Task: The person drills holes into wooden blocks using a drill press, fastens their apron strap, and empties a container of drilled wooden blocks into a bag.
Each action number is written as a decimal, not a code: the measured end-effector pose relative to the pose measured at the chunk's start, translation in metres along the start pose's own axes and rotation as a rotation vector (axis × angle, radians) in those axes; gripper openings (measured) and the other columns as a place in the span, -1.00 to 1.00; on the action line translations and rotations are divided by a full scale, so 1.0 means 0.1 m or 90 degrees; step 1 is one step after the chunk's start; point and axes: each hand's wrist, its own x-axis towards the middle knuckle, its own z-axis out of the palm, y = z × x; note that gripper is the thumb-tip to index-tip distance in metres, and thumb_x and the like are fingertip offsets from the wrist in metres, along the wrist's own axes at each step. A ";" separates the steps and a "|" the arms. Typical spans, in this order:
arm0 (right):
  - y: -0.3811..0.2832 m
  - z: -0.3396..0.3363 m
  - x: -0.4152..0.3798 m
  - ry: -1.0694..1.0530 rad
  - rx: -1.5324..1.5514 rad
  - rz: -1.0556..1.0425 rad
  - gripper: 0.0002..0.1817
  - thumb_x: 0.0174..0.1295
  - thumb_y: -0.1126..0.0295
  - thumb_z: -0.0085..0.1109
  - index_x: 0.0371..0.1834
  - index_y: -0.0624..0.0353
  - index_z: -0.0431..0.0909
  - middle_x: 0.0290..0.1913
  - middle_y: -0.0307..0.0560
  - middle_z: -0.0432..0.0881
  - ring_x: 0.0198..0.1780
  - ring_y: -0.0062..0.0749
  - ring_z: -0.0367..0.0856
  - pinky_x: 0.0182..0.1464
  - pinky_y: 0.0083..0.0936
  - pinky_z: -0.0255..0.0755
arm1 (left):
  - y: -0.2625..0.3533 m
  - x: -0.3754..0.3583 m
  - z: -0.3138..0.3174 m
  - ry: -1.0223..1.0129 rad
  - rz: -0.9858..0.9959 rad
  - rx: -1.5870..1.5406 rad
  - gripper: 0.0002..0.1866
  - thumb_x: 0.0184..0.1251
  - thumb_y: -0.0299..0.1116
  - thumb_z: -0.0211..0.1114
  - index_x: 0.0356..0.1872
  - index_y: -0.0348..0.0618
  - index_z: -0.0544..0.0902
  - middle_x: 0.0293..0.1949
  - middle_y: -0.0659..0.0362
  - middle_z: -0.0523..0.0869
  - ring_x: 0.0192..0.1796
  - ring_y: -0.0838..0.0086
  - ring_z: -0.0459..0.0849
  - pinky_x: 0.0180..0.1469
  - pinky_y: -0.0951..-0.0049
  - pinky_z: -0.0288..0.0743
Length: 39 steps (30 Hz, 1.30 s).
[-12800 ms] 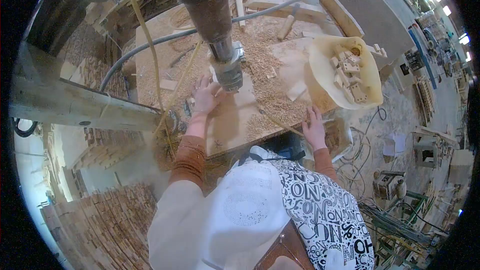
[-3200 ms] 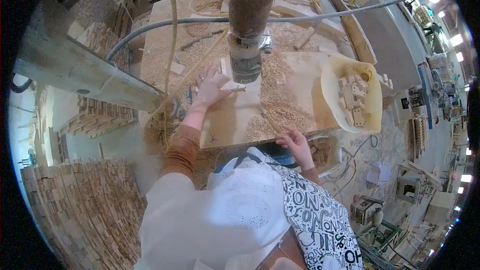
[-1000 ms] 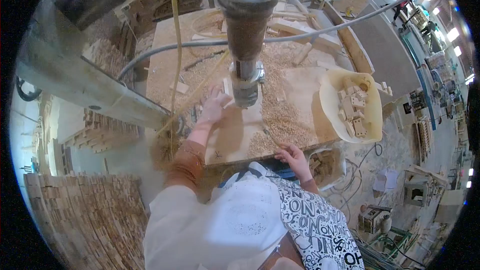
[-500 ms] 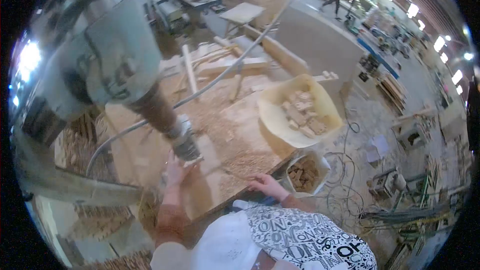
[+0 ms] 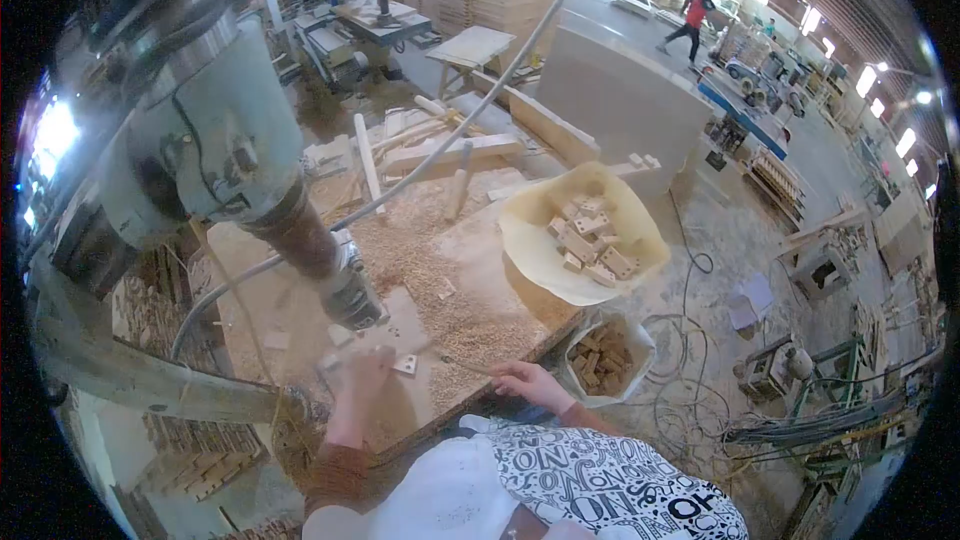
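My left hand (image 5: 366, 376) is smeared by motion low under the drill head (image 5: 355, 302) of a large green machine. Right at its fingertips sits a small pale wood block (image 5: 406, 364) with drilled holes; whether the fingers grip it I cannot tell. A flat pale board or plate (image 5: 402, 318) lies beneath the drill head. My right hand (image 5: 530, 383), at the table's front edge, has its fingers closed around the end of a thin lever (image 5: 464, 365) that reaches left toward the block. Wood shavings (image 5: 440, 285) cover much of the worktable (image 5: 475, 240).
A cream tub (image 5: 525, 255) of drilled wood blocks (image 5: 590, 238) stands at the table's right. Below it, a white sack (image 5: 640, 370) holds more wood pieces. A grey hose (image 5: 420, 175) crosses over the table. Cables (image 5: 690, 340) lie on the floor. A person (image 5: 690, 25) walks far off.
The view has shifted slightly. My left hand has dropped a little away from the drill head, and the drilled block now shows beside it. My right hand stays at the lever.
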 end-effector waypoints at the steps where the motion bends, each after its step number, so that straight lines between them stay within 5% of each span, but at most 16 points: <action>1: 0.07 0.00 0.02 -0.005 -0.002 0.000 -0.63 0.51 0.35 0.12 0.32 0.19 0.53 0.04 -0.11 0.73 0.00 -0.46 0.72 0.06 -0.52 0.57 | 0.00 -0.03 0.06 0.008 -0.047 -0.106 -0.70 0.25 -0.18 0.34 0.01 0.17 0.75 -0.18 -0.07 0.73 -0.08 -0.04 0.72 0.02 0.00 0.57; 5: 0.16 0.02 0.12 -0.013 0.002 -0.030 -0.62 0.51 0.35 0.14 0.31 0.25 0.52 0.05 -0.05 0.72 0.00 -0.43 0.73 0.07 -0.51 0.57 | 0.36 -0.21 -0.13 0.020 -0.107 -0.122 -0.63 0.28 -0.13 0.34 0.10 0.17 0.74 -0.08 -0.11 0.71 -0.12 -0.07 0.72 0.02 -0.01 0.58; 11: -0.02 0.08 0.12 -0.021 -0.012 -0.014 -0.61 0.50 0.35 0.15 0.31 0.28 0.52 0.05 -0.07 0.73 0.00 -0.44 0.73 0.07 -0.51 0.57 | 0.36 -0.27 0.42 0.242 -0.025 -0.067 -0.50 0.22 -0.24 0.41 0.22 0.03 0.67 -0.05 -0.10 0.69 -0.06 -0.10 0.67 0.05 -0.05 0.55; 15: 0.11 0.08 0.18 -0.003 -0.047 -0.022 -0.62 0.48 0.35 0.17 0.28 0.27 0.55 -0.08 -0.13 0.77 -0.10 -0.55 0.70 -0.01 -0.55 0.57 | 0.31 -0.26 0.49 0.214 -0.143 -0.308 -0.41 0.14 -0.37 0.45 0.28 -0.12 0.60 -0.02 -0.06 0.68 0.12 -0.05 0.57 0.19 0.02 0.45; 17: 0.06 0.09 0.17 -0.010 -0.018 -0.022 -0.61 0.48 0.37 0.16 0.29 0.31 0.52 -0.02 -0.11 0.75 -0.07 -0.52 0.71 0.00 -0.56 0.57 | 0.24 -0.21 0.43 0.240 -0.102 -0.213 -0.56 0.19 -0.40 0.37 0.13 -0.19 0.66 0.07 -0.08 0.69 0.08 -0.08 0.63 0.12 0.09 0.54; 20: -0.07 0.14 0.11 -0.021 0.005 0.002 -0.59 0.48 0.38 0.15 0.33 0.32 0.49 0.03 -0.09 0.73 -0.03 -0.46 0.73 0.02 -0.56 0.56 | 0.27 -0.13 0.20 0.165 -0.169 -0.255 -0.59 0.15 -0.33 0.40 0.07 -0.12 0.70 0.09 -0.06 0.67 0.20 -0.04 0.59 0.24 0.01 0.45; 22: -0.08 0.14 0.12 -0.022 0.010 0.011 -0.59 0.48 0.38 0.15 0.32 0.32 0.50 0.03 -0.09 0.73 -0.03 -0.45 0.73 0.01 -0.56 0.56 | 0.20 -0.02 0.24 0.342 -0.139 -0.001 -0.54 0.07 -0.13 0.51 0.04 0.02 0.77 0.08 -0.01 0.67 0.24 0.04 0.50 0.38 -0.10 0.19; 25: -0.05 0.11 0.11 -0.023 0.033 -0.012 -0.60 0.49 0.35 0.15 0.31 0.30 0.51 0.03 -0.12 0.73 -0.04 -0.47 0.74 0.00 -0.58 0.55 | 0.04 0.14 0.18 0.272 -0.166 -0.020 -0.52 0.04 0.04 0.51 0.02 0.13 0.79 0.05 0.01 0.71 0.27 0.09 0.49 0.41 -0.17 0.06; 28: -0.07 0.07 0.10 -0.003 0.015 0.009 -0.60 0.48 0.35 0.16 0.31 0.27 0.52 0.02 -0.15 0.73 -0.04 -0.48 0.75 -0.02 -0.59 0.55 | -0.02 0.28 0.09 0.179 -0.224 0.007 -0.46 0.05 0.03 0.49 0.13 0.26 0.74 0.31 -0.03 0.54 0.52 0.03 0.27 0.46 -0.31 0.02; 39: -0.10 0.05 0.21 0.000 0.013 0.017 -0.67 0.49 0.37 0.14 0.25 0.20 0.56 -0.03 -0.19 0.75 -0.07 -0.52 0.75 -0.09 -0.62 0.53 | -0.21 0.21 -0.17 0.095 -0.233 -0.015 -0.30 0.01 0.14 0.54 0.28 0.38 0.63 0.46 0.06 0.38 0.58 -0.03 0.16 0.51 -0.36 -0.04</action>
